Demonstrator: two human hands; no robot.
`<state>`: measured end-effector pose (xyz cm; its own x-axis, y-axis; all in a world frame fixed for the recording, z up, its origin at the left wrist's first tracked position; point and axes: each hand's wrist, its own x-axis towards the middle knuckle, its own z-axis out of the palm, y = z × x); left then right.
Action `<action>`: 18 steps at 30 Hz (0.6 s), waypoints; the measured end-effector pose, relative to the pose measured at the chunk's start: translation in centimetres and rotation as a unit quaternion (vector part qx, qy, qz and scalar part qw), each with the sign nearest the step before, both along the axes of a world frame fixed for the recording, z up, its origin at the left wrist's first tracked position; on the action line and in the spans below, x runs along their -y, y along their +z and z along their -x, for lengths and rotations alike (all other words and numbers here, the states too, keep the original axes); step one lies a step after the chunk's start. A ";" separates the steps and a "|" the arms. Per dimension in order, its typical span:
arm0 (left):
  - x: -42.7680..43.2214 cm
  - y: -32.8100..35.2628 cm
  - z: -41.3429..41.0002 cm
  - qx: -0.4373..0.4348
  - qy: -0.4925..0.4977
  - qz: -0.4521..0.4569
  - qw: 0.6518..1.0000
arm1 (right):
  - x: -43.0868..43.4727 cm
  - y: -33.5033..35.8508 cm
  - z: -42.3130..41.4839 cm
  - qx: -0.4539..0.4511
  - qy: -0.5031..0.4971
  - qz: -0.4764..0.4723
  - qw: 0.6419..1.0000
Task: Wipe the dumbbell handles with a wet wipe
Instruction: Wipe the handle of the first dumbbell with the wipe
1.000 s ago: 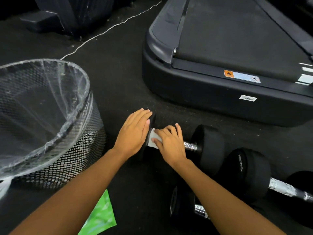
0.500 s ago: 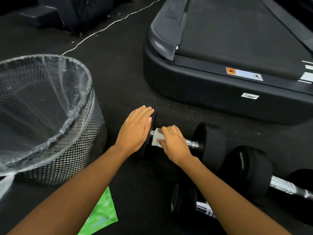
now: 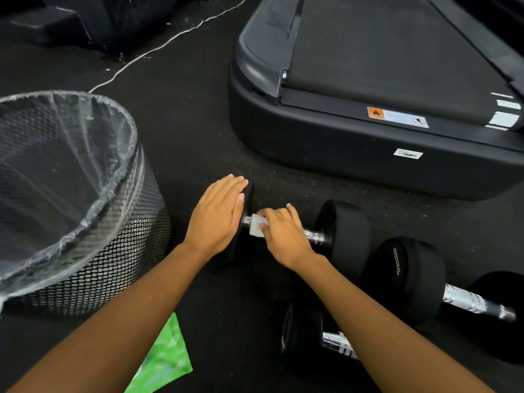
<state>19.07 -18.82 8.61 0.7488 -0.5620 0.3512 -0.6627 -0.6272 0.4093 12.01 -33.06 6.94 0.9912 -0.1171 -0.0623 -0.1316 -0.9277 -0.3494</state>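
Observation:
A black dumbbell (image 3: 344,231) with a chrome handle (image 3: 313,237) lies on the dark floor in the middle. My left hand (image 3: 217,215) rests flat, fingers straight, on its left weight head. My right hand (image 3: 285,236) grips a folded white wet wipe (image 3: 257,224) around the left part of the handle; most of the wipe is hidden under the fingers. Two more black dumbbells lie to the right, one (image 3: 419,275) behind and one (image 3: 304,334) partly under my right forearm.
A mesh waste bin (image 3: 119,251) lined with a clear bag stands at the left. A green wipe packet (image 3: 167,361) lies by my left forearm. A treadmill base (image 3: 340,148) fills the upper right. A white cable (image 3: 158,48) runs across the floor behind.
My right hand has slid the wipe a little along the handle and turned around it. My left hand stays on the weight head. The view has shifted slightly.

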 end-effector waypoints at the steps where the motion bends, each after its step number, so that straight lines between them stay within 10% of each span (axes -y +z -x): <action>1: 0.0 0.0 0.0 0.002 -0.001 0.000 1.000 | 0.5 0.1 0.2 -0.011 -0.005 0.007 1.000; 18: 0.1 -0.4 -0.2 0.006 -0.002 0.012 1.000 | 3.0 1.2 -1.1 -0.134 -0.011 -0.040 0.990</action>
<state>19.26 -18.94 8.19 0.7427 -0.5560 0.3731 -0.6696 -0.6155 0.4157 13.14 -36.08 8.13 0.9350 -0.1236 -0.3325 -0.2500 -0.8944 -0.3708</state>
